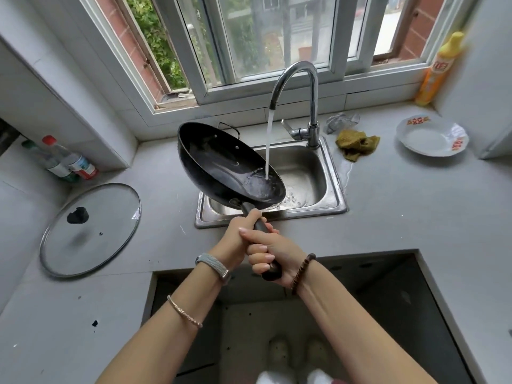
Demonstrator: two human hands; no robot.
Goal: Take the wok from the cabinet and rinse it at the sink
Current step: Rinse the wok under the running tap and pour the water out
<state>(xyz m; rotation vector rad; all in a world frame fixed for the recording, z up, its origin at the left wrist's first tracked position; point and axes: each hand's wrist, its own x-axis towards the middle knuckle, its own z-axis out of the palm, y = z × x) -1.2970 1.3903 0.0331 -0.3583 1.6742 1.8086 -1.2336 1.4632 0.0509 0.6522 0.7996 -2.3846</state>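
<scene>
Holding one black wok (221, 164) by its long handle, two hands grip tight, one behind the other. The left hand (238, 239) is wrapped around the handle close to the pan. The right hand (273, 254) is closed around the handle's end. The wok is tilted over the left part of one metal sink (331, 173). One tap (300, 87) at 12 o'clock pours one stream of water (269, 142) into the wok's low side. At 9 o'clock lies one glass lid (91, 228) on the counter (415, 206). At 10 o'clock stand two bottles (66, 159). At 2 o'clock sits one white plate (432, 135). One yellow bottle (440, 67) stands at 1 o'clock. One green cloth (357, 144) lies just right of the tap.
</scene>
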